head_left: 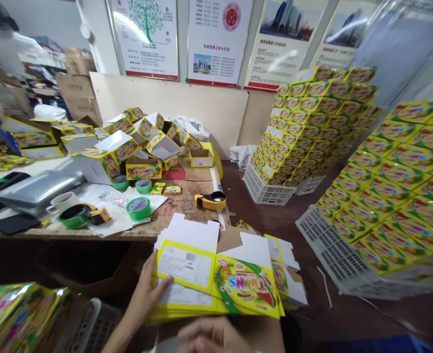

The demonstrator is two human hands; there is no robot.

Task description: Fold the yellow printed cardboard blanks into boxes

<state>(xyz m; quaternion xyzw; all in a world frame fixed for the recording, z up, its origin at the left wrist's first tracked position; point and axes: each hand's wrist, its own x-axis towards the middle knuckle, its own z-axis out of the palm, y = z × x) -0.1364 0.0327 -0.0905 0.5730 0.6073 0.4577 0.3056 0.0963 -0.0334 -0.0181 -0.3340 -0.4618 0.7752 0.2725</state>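
Flat yellow-and-green printed candy cartons lie in a loose stack in front of me, white flaps pointing away. My left hand grips the left edge of the top flattened carton, thumb over its printed panel and fingers at the side. Near the bottom edge of the view, my right hand is just in front of the stack. Motion smears its fingers, and I cannot make out anything in it. Under the stack, part of a brown cardboard surface shows.
A workbench ahead bears a tape dispenser, green tape rolls, a mug and heaped open cartons. Tall carton stacks stand on white crates at right. More cartons sit at lower left.
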